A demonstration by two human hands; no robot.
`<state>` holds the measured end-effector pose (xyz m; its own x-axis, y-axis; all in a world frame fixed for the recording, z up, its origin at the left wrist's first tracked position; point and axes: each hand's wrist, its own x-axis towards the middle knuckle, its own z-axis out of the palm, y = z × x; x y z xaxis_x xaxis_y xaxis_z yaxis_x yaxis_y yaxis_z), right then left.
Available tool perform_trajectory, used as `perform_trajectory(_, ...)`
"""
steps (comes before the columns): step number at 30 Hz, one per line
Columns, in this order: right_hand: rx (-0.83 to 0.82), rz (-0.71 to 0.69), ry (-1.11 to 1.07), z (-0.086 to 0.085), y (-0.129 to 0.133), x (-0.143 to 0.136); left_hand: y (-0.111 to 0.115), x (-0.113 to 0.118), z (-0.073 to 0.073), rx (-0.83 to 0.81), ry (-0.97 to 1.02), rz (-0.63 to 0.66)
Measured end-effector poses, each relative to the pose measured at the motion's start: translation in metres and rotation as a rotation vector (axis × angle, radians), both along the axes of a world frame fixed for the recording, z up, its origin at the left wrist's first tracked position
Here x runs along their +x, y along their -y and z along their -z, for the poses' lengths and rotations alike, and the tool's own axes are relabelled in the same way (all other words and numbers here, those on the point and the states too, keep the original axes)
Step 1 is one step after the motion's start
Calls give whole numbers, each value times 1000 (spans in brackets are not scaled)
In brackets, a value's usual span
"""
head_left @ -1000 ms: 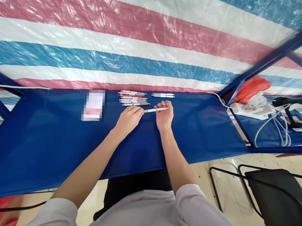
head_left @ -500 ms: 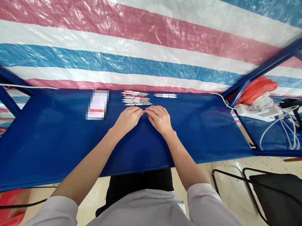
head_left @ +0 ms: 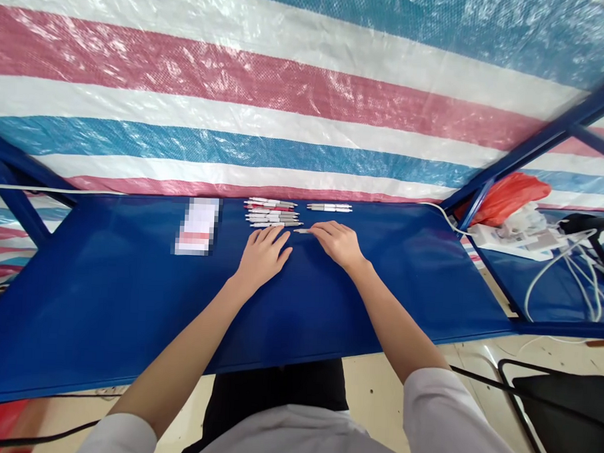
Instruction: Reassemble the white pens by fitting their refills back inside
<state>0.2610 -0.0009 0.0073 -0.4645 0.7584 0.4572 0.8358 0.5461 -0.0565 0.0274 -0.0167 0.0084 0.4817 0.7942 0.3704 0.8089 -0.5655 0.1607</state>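
Observation:
My right hand (head_left: 338, 243) is closed in a pinch on a slim whitish-grey pen (head_left: 302, 230), whose end pokes out to the left of the fingertips. The rest of this pen is hidden by the fingers. My left hand (head_left: 265, 255) has its fingers spread, with the thumb apart, palm down over the blue table. Its fingertips reach the near edge of a pile of several white and grey pens (head_left: 272, 216), one with red on it; I cannot tell whether they touch. Right of the pile, a small group of pens (head_left: 329, 207) lies along the table's back edge.
A blurred-out white and red rectangular item (head_left: 196, 227) lies on the blue table (head_left: 128, 299) to the left. Striped plastic sheeting (head_left: 267, 105) hangs behind. At right are a blue frame, a red plastic bag (head_left: 513, 201), white cables (head_left: 562, 278) and a black chair (head_left: 569, 412).
Both hands were together, holding a small piece between them. Now they are apart: my left hand has let go and spread its fingers, while my right has shifted right with the pen.

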Motion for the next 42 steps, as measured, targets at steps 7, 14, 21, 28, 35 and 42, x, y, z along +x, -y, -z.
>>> perform_trajectory(7, -71, 89, 74, 4, -35, 20, 1, 10, 20, -6, -17, -50)
perform_trajectory(14, -104, 131, 96, 10, -53, 26, 0, 11, 21, -37, -31, -51)
perform_trajectory(21, -100, 141, 103, 14, -63, 26, -3, 9, 20, -50, -47, -29)
perform_trajectory(28, -118, 139, 94, 12, -68, 27, -3, 8, 21, -63, -32, -17)
perform_trajectory(35, -111, 156, 175, 7, -69, 27, -3, 8, 24, -50, -34, -17)
perform_trajectory(42, -83, 164, 176, 5, -68, 23, -3, 8, 24, -50, -15, -15)
